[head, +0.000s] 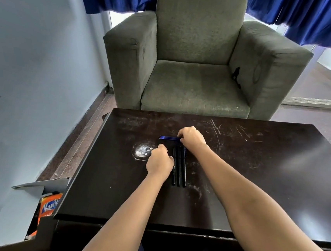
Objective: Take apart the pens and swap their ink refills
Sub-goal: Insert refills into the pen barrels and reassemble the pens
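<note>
Three black pens [179,167] lie side by side on the dark table [257,174], pointing away from me. Beyond their far ends, thin blue ink refills [168,138] lie crosswise in a small bundle. My right hand [191,137] rests on the right end of the refills, fingers curled onto them. Just left of the pens, my left hand [160,161] sits fisted on the table, thumb side touching the leftmost pen. Whether it holds anything is hidden.
A white scuffed patch [142,152] marks the table left of my left hand. A grey armchair [196,67] stands behind the table. An open cardboard box with an orange snack packet [48,209] sits on the floor at the left, next to the wall.
</note>
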A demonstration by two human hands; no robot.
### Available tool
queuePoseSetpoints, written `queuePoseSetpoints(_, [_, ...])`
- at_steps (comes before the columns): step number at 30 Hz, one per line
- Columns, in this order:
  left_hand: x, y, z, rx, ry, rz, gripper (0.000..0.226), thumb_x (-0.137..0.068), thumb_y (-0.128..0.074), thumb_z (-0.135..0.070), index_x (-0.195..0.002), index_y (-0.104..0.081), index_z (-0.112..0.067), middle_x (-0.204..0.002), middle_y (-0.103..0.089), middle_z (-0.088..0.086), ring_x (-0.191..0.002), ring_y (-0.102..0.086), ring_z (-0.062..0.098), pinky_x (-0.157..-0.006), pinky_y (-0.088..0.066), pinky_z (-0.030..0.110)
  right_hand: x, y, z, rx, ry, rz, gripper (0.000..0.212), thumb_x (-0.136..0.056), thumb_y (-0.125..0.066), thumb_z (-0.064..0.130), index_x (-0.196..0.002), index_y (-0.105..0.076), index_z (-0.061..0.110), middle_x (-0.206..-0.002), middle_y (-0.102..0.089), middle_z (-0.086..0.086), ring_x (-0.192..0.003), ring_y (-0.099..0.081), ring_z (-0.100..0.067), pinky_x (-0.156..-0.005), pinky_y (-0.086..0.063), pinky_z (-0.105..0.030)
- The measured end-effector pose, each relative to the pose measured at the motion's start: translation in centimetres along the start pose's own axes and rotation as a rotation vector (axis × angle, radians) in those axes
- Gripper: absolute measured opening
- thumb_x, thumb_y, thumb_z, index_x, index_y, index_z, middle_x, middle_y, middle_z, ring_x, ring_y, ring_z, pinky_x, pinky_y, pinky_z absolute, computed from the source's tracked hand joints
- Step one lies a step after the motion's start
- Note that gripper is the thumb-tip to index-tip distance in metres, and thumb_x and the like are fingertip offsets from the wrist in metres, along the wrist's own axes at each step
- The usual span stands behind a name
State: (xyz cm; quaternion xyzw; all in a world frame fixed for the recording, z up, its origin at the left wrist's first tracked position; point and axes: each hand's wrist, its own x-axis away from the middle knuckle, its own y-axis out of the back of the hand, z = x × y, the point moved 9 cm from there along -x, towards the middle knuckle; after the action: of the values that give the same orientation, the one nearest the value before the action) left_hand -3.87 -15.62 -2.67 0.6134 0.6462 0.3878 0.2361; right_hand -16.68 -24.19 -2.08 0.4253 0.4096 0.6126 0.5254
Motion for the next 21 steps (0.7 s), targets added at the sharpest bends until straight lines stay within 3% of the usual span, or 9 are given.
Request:
queuePoseSetpoints(7, [0.3, 0.2, -1.4, 0.012, -0.061, -0.028, 0.026, -0.091, -0.057, -0.018, -0.115, -0.054, -0.010, -0.110, -0.063, 0.010, -0.093, -0.066, 0.028, -0.068, -0.048, 0.035, 1.9, 0.7, -2.0, -0.009, -0.079, -0.090, 0.031, -0.088, -0.051, 0.003, -0.108, -0.069, 0.018, -0.112, -0.066, -0.011, -0.100, -0.063, -0.033, -0.078, -0.052, -0.036])
queuePoseSetpoints(16, [2.2, -2.0, -5.8, 0.050, -0.255, 0.033, 0.024, -0.088, -0.060, -0.017, -0.112, -0.061, -0.013, -0.104, -0.069, 0.006, -0.091, -0.067, 0.022, -0.082, -0.055, 0.037, 7.3, 1.4, -7.4, -0.051, -0.332, -0.169, 0.029, -0.088, -0.050, 0.003, -0.104, -0.071, 0.015, -0.105, -0.070, -0.011, -0.099, -0.065, -0.032, -0.079, -0.053, -0.036])
queuePoseSetpoints(21, [3.4, -5.3, -7.6, -0.037, -0.325, 0.187, 0.042, -0.086, -0.066, -0.022, -0.126, -0.056, -0.013, -0.118, -0.064, 0.007, -0.106, -0.063, 0.024, -0.091, -0.053, 0.039, 10.6, 1.3, -10.2, -0.116, -0.507, -0.202, 0.027, -0.088, -0.052, 0.005, -0.109, -0.068, 0.012, -0.109, -0.068, -0.012, -0.104, -0.064, -0.033, -0.082, -0.052, -0.035])
